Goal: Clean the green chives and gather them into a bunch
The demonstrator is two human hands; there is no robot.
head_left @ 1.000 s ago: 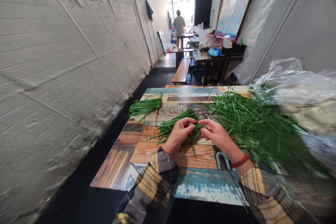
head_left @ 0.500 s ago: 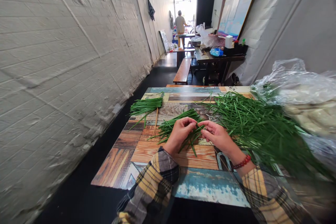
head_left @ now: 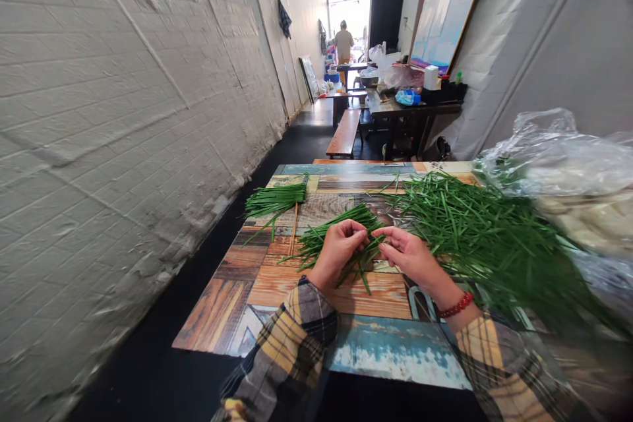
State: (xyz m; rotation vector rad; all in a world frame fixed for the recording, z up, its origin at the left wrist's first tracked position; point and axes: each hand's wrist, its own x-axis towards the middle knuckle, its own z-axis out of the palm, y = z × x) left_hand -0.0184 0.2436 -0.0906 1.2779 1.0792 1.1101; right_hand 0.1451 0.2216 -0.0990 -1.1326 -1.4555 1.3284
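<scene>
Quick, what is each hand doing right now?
Left hand: closed on a small bunch of chives.
Right hand: pinching the same chives.

Patchwork-printed wooden table with three heaps of green chives, perhaps a bulging plastic bag.

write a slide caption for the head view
Both hands, left hand and right hand, hold a chive bundle over the table.

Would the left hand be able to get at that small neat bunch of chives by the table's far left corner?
Probably yes. The left hand holds chive stalks, and only bare table lies between it and the small bunch.
</scene>
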